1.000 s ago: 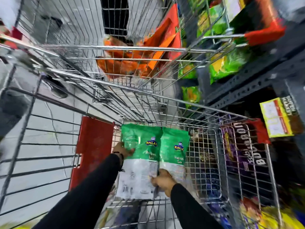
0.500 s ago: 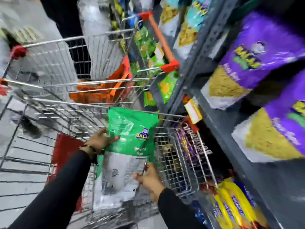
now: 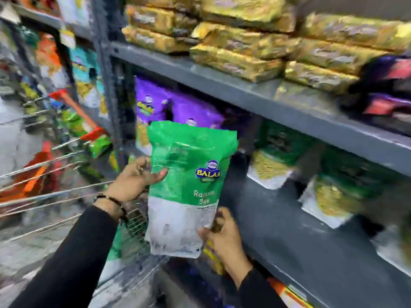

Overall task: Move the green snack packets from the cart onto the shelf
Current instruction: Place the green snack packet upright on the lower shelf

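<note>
Standing at the far left, the wire cart shows its blurred metal bars and red trim, with orange packets inside it and a bit of green packaging showing through the mesh low down. Just right of the cart, the left hand, in a black sleeve with a dark bracelet at the wrist, is clamped on the left edge of the green snack packet, thumb laid across its front. The packet is held upright in the air, clear of the cart and in front of the grey shelf, not yet resting on it; its top half is green with a blue and yellow logo, its lower half white. The right hand is closed on the packet's lower right corner, fingers curled behind it. Behind the packet stand purple packets at the back of the shelf. Farther right on the same shelf lean green and white packets, well apart from the one held. On the shelf board above lie stacks of gold packets, and at the far right a dark purple and pink packet.
</note>
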A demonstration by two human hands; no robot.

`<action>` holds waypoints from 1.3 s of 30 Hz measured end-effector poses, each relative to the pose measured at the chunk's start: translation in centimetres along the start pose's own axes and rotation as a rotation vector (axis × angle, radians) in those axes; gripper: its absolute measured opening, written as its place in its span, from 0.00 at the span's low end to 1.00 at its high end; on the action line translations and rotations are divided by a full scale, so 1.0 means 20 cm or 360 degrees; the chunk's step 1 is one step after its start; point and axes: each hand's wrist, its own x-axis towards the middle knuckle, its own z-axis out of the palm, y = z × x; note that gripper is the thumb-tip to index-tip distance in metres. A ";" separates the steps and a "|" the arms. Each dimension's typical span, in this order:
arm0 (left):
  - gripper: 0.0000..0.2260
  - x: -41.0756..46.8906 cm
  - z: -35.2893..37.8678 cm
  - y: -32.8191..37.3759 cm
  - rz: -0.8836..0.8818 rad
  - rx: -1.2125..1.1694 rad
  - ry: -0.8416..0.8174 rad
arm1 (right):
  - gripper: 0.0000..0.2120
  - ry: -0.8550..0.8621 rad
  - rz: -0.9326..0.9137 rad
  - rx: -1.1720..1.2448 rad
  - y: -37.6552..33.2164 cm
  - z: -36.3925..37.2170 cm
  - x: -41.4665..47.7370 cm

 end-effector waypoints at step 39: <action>0.27 0.24 0.99 0.11 0.0325 0.0222 -0.1013 | 0.39 0.0959 0.0105 -0.0479 0.03 -0.39 0.11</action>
